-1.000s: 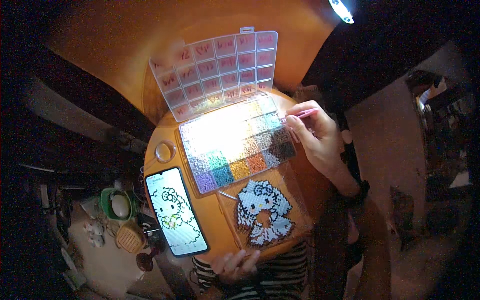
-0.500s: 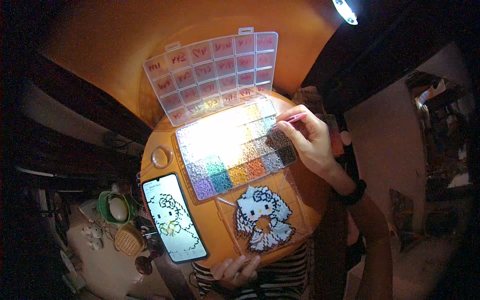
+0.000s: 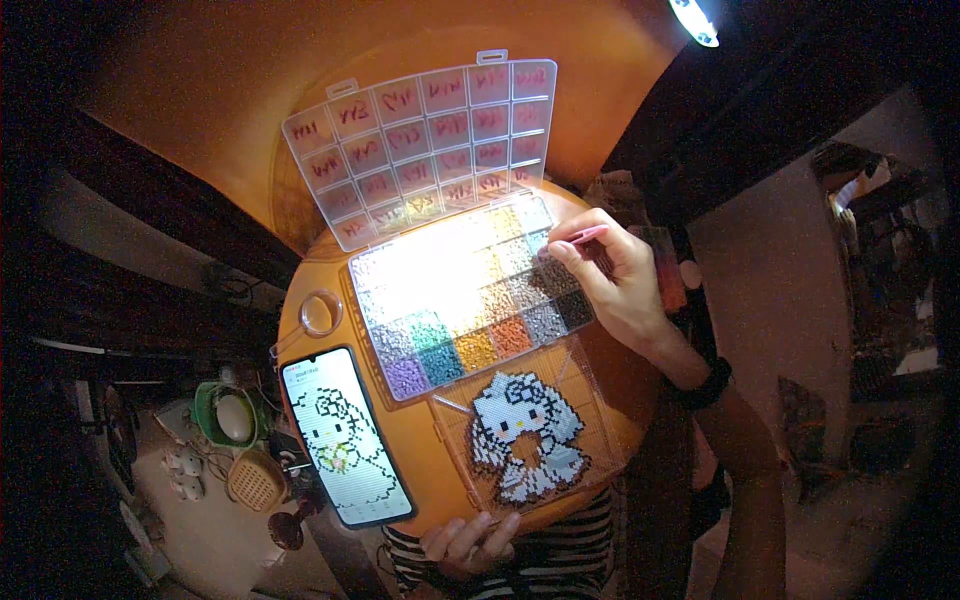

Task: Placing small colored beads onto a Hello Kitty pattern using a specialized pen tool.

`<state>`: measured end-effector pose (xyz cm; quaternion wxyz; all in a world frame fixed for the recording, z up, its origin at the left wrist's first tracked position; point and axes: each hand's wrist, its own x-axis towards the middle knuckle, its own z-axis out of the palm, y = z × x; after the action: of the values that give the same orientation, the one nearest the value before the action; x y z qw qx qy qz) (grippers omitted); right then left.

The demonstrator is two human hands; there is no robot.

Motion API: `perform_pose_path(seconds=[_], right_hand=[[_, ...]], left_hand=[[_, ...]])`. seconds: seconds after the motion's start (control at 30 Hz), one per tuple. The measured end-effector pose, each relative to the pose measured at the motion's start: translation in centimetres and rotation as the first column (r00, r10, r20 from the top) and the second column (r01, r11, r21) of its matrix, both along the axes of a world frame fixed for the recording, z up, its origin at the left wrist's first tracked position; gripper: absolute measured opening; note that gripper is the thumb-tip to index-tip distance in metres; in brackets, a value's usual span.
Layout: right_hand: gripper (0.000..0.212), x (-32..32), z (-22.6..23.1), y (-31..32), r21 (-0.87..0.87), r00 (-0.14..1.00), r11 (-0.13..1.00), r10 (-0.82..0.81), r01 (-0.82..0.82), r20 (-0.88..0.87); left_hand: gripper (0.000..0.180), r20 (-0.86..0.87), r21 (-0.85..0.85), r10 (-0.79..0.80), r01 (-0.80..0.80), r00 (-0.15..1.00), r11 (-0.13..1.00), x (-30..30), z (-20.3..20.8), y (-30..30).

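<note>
At the near edge of the counter (image 3: 420, 430), the left hand (image 3: 468, 542) is loosely curled; whether anything is held cannot be told. Beyond it, a bead figure (image 3: 515, 420) is carried on a clear board (image 3: 595, 440). Farther off, pink tweezers (image 3: 588, 235) are pinched by the right hand (image 3: 625, 280) over an open bead box (image 3: 495, 363).

Lamp (image 3: 694, 22) upper right; glare partly bleaches bead box (image 3: 468, 298); corners dark, grainy.

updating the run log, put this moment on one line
right hand: pinching pink tweezers over bead organizer | left hand: near pegboard with beaded figure | phone: displaying pattern
</note>
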<state>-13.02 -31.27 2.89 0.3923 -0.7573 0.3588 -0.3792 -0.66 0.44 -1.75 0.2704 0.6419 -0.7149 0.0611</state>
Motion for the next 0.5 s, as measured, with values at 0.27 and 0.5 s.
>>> perform_pose_path(seconds=[0.27, 0.5], right_hand=[[0.009, 0.1, 0.3, 0.1, -0.062, 0.997, 0.998, -0.019, 0.014, -0.077], [0.009, 0.0, 0.3, 0.0, -0.046, 0.999, 0.999, -0.016, 0.014, -0.046]], left_hand=[[0.021, -0.001, -0.011, 0.014, -0.015, 1.0, 1.0, -0.1, 0.7, -0.7], [0.021, -0.039, -0.086, 0.077, -0.08, 0.996, 0.993, -0.6, 0.0, -0.8]])
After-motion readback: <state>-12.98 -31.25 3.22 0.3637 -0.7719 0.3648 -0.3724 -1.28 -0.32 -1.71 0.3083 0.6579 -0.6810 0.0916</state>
